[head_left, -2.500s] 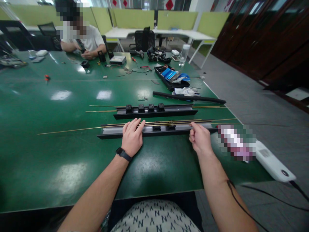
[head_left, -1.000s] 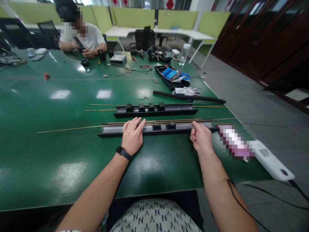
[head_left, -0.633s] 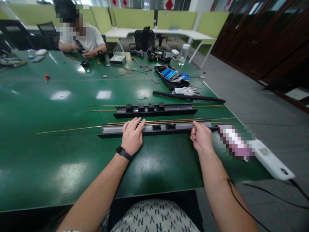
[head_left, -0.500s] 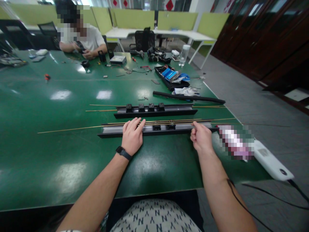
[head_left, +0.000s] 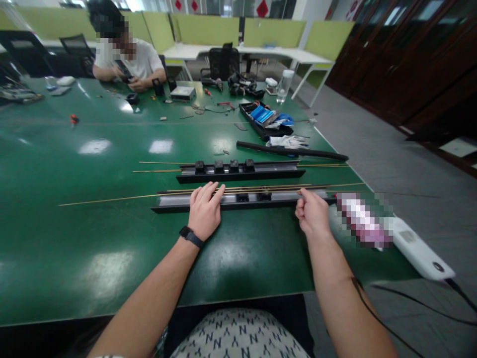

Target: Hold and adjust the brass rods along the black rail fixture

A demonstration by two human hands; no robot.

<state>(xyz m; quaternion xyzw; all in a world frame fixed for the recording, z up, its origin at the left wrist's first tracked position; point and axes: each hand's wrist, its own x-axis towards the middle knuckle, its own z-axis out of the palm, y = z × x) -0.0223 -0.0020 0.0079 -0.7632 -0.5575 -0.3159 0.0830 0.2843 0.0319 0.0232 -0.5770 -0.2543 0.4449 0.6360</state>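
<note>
A black channel rail with a pale inner floor [head_left: 175,200] lies across the table in front of me. Several thin brass-coloured rods [head_left: 257,189] run lengthwise along it, some reaching past its ends. Two small black blocks [head_left: 264,195] sit in the channel between my hands. My left hand [head_left: 204,211], with a dark band at the wrist, lies over the rail and rods, fingers stretched out. Near the rail's right part, my right hand [head_left: 313,211] pinches a thin rod between thumb and forefinger. Behind lies a second black rail [head_left: 242,175] carrying several black blocks.
A long black strip [head_left: 290,150], white gloves [head_left: 286,142] and a black tray [head_left: 257,124] with blue items lie farther back. At right are a white power strip [head_left: 421,248] and a blurred pink item [head_left: 363,221]. Across the green table [head_left: 112,238] sits another person [head_left: 130,64].
Both of my hands stay at nearly the same spots on the rail and rods. Across the table, the other person's head has shifted slightly.
</note>
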